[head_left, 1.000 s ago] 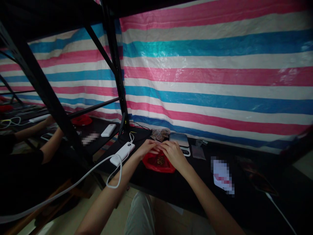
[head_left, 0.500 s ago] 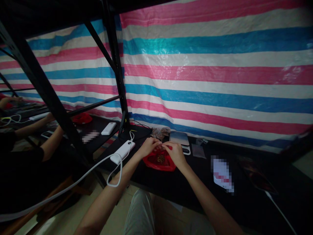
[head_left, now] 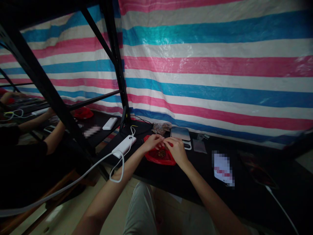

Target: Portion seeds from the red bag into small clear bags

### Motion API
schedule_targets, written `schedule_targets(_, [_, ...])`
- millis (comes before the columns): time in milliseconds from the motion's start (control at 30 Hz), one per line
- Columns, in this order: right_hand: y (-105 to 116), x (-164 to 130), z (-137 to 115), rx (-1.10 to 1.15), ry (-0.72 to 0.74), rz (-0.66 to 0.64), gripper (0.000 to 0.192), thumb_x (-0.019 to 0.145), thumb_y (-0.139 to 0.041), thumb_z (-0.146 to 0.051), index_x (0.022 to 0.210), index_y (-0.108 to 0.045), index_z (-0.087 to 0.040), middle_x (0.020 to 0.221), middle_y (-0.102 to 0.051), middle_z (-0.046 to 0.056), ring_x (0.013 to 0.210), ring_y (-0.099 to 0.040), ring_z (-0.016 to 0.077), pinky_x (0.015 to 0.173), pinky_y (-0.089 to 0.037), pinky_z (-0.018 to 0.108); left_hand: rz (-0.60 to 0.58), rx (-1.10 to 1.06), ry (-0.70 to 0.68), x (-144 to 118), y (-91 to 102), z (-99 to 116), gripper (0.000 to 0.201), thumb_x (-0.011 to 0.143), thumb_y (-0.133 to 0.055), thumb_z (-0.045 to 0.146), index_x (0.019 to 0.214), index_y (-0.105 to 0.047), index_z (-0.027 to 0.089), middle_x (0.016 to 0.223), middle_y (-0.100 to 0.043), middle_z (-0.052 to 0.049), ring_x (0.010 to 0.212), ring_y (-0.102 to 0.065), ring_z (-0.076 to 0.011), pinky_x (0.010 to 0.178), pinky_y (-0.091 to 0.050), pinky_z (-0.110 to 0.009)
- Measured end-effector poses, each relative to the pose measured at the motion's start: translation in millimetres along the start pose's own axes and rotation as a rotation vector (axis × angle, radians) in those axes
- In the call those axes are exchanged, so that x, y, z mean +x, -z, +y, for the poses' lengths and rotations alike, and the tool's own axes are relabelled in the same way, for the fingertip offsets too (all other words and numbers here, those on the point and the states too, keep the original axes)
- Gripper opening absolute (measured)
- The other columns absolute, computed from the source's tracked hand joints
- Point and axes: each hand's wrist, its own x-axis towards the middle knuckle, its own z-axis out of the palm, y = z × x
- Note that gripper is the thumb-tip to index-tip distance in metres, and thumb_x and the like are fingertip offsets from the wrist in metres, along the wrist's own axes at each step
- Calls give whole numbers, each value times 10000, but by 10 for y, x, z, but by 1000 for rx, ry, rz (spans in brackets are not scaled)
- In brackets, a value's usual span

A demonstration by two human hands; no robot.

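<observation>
- Nearest: both forearms run up from the lower edge and converge over the near edge of the black table [head_left: 171,176].
- Left hand [head_left: 153,142] and right hand [head_left: 177,150] meet above a red dish [head_left: 158,156] lying flat near the table edge, directly under the fingertips.
- Fingertips of the two hands touch or nearly touch over the dish's far-middle part; fingers are curled inward as if pinching something small. Whether either hand actually has hold of anything cannot be told: too dim and too small.
- In the dish: a little heap of brown bits [head_left: 160,152], just below and between the hands. Neither hand is clearly the nearer; the heap lies toward the wearer from the fingertips.
- The dish is roughly round, slightly wider left to right; no clear pointing direction.
- Left of the left hand: a white power bank [head_left: 124,146], long axis running away to the right, with a white cable looping off the edge.
- Just beyond the hands: a small scale [head_left: 180,133], and beside it a clear bag of brown pieces [head_left: 160,128].
- Far: a striped tarpaulin [head_left: 220,71]. Another person's arm [head_left: 52,140] is at the far left.
</observation>
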Motion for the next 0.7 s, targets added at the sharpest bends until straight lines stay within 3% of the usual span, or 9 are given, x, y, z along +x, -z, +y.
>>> schedule_targets(100, [-30, -5, -4, -16, -6, -22, 125, 789, -551, -225, 798, -675, -217, 820, -695, 18, 795, -616, 182, 784, -408, 310, -37, -42, 37, 22, 61, 7, 377, 686, -570, 480, 771, -563, 113, 685, -630, -38, 526, -557, -74, 451, -437, -158])
schedule_targets(300, [-46, 24, -51, -30, -39, -22, 172, 811, -523, -297, 865, -674, -236, 865, -700, 20, 798, -632, 184, 821, -401, 331, 21, -26, 42, 58, 132, 33, 291, 670, -637, 371, 727, -604, 88, 601, -621, -25, 480, -546, -65, 461, -442, -155])
schedule_targets(467, [-43, 26, -38, -12, -74, -14, 146, 743, -603, -299, 843, -687, -234, 845, -704, 23, 770, -638, 191, 802, -426, 323, 36, 75, -37, 36, 134, 35, 334, 675, -623, 417, 734, -632, 88, 558, -619, -21, 456, -540, -73, 437, -408, -151])
schedule_targets(700, [-67, -5, 31, 248, -265, -34, 220, 758, -559, -346, 804, -706, -189, 760, -708, 45, 673, -648, 201, 631, -478, 282, 39, 164, -143, 18, 120, 25, 367, 710, -569, 458, 694, -631, 96, 570, -621, -30, 461, -531, -77, 462, -408, -167])
